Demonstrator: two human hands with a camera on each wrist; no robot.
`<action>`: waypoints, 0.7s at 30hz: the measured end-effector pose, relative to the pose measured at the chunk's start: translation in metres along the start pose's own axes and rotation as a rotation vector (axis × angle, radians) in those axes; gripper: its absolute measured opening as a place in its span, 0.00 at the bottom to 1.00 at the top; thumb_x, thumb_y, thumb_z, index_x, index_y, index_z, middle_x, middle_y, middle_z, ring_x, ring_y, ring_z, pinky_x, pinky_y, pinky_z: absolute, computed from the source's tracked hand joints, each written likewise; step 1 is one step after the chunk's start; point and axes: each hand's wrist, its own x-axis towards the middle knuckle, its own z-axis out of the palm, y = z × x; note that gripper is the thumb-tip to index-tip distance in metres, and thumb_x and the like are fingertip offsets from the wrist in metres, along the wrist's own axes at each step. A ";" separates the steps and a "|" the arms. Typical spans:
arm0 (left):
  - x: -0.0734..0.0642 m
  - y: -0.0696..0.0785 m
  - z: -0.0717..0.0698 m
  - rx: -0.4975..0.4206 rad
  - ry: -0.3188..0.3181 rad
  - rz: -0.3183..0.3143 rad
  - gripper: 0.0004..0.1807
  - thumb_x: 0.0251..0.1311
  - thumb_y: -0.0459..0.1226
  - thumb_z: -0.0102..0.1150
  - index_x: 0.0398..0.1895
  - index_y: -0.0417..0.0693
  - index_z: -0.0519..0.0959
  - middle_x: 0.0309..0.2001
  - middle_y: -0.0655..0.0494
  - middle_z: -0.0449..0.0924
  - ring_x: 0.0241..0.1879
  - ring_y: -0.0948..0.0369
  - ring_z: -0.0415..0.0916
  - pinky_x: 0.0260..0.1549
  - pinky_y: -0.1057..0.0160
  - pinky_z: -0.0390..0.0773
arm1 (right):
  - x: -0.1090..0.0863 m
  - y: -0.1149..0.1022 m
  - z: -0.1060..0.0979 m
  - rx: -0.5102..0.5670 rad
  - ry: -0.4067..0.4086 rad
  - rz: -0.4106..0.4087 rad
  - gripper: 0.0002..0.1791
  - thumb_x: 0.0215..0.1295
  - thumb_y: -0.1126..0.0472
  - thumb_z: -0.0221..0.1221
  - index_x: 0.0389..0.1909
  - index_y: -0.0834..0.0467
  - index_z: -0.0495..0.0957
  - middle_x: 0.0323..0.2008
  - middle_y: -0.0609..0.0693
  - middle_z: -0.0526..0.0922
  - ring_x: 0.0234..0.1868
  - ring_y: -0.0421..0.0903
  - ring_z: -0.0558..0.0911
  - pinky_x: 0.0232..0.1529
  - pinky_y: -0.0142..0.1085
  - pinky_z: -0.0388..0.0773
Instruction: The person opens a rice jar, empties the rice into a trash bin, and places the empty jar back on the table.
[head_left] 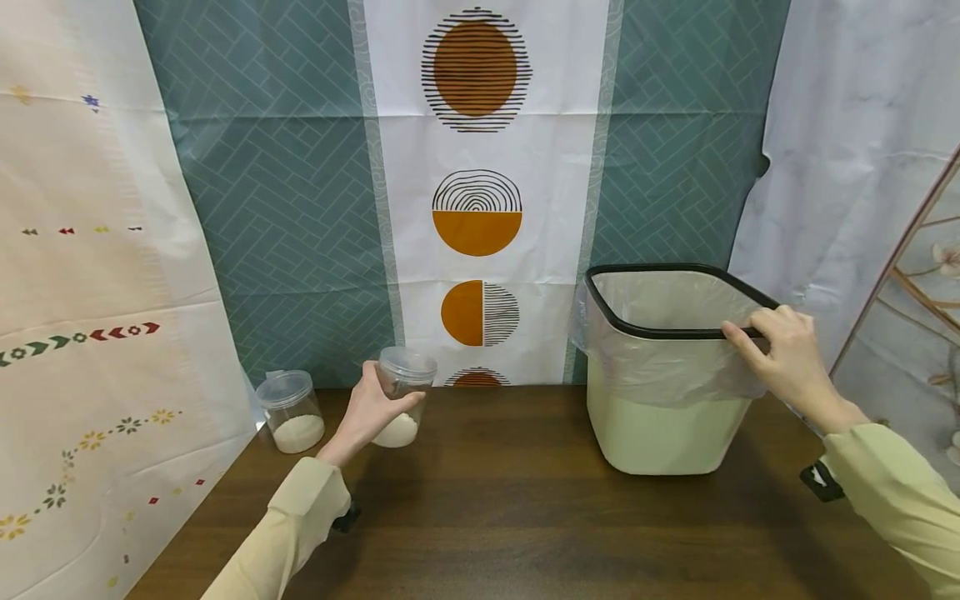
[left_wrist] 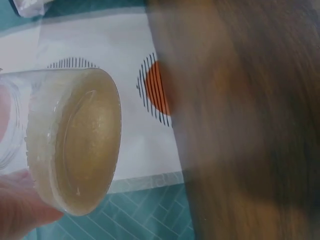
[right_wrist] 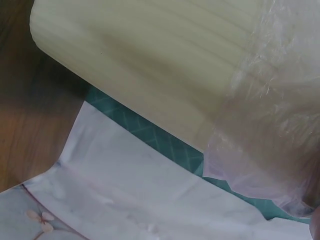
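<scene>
Jar [head_left: 410,383] with white contents is in the left hand [head_left: 370,410], left of the bin [head_left: 660,433] and well apart from it. Left wrist view shows the jar's underside, so I judge it raised off the counter [head_left: 517,508]; it tilts slightly. Second jar [head_left: 294,408] stands farther left, untouched.

Technique (judgement): wrap the jar firmly but without squeezing, tilt kept small so the contents lie settled. Steady the bin by its rim [head_left: 652,332], pressing lightly so the liner [head_left: 660,375] is not dragged loose.

Left fingers: spread to the jar's width and curled round it, thumb across the near side, others mostly hidden. Right fingers: right hand [head_left: 795,358] grips the rim's near right corner, thumb along the front edge; firmness cannot be told.

Pose: left forearm angles forward and inward from lower left; right forearm mirrors it from lower right.
</scene>
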 end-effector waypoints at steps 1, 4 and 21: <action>0.000 0.002 0.000 -0.003 -0.003 0.006 0.39 0.43 0.49 0.68 0.48 0.37 0.57 0.39 0.43 0.67 0.37 0.51 0.67 0.36 0.54 0.67 | 0.000 -0.001 0.001 0.004 -0.001 0.000 0.15 0.62 0.56 0.56 0.17 0.55 0.69 0.18 0.44 0.68 0.25 0.42 0.61 0.34 0.51 0.52; -0.001 0.007 0.001 -0.005 -0.010 0.022 0.39 0.43 0.49 0.69 0.49 0.37 0.57 0.40 0.42 0.67 0.38 0.50 0.67 0.36 0.54 0.68 | 0.001 -0.003 0.003 0.011 0.001 -0.006 0.15 0.62 0.56 0.56 0.18 0.55 0.69 0.17 0.44 0.67 0.25 0.42 0.61 0.35 0.51 0.52; -0.005 0.024 0.003 -0.028 -0.030 0.067 0.39 0.42 0.48 0.69 0.49 0.40 0.57 0.43 0.45 0.68 0.42 0.51 0.69 0.40 0.52 0.69 | 0.009 -0.016 0.017 0.051 -0.004 -0.042 0.14 0.62 0.55 0.56 0.19 0.56 0.70 0.20 0.45 0.70 0.26 0.45 0.63 0.37 0.52 0.53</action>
